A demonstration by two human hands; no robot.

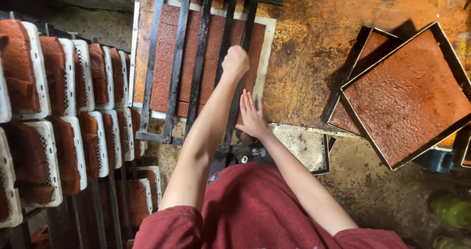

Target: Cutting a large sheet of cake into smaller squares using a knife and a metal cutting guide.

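Closest to me is the person's dark red shirt (255, 209), both bare arms stretching forward out of its short sleeves. The right hand (251, 115) lies flat, fingers spread wide and holding nothing, pressed on the near edge of the white-rimmed tray (265, 52) right where a bar of the black metal grid (198, 62) passes. Just beyond it, the left hand (236, 61) is curled into a fist over one of the grid's bars; it seems to be closed around that bar, though its fingers are hidden from here. The grid lies across the tray, and beneath it a rust-red slab (212, 57) fills the tray, showing in strips between the bars. All of this sits on a stained, orange-brown counter (314, 47).

To the left, rows of white perforated trays (73, 77) stand on edge in a rack, each carrying a folded red-brown sheet. Off to the right, well apart from the hands, dark-framed square trays (407, 92) are stacked at an angle, the top one filled with the same reddish paste.
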